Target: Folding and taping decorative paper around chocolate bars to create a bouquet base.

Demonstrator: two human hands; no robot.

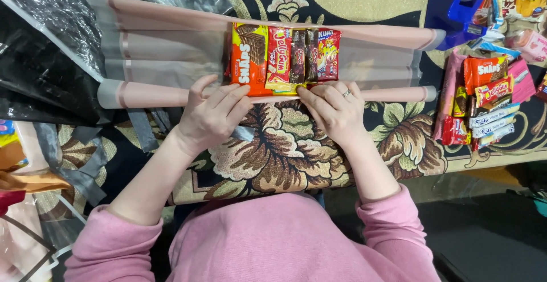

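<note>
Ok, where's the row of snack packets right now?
In the head view, the row of snack packets lies centre-top on the pink wrapping sheet, just above the left hand and right hand.

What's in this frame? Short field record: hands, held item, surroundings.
left hand: left hand pressing the rolled edge of the translucent pink plastic wrapping sheet
right hand: right hand, ring on one finger, pressing the same edge
on sheet: row of flat snack packets, side by side
surface: floral patterned carpet
right side: second pile of snack packets

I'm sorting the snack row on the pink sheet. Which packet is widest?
The orange wafer packet at the row's left end, beside the left hand. The red and brown packets to its right are clearly narrower.
</note>
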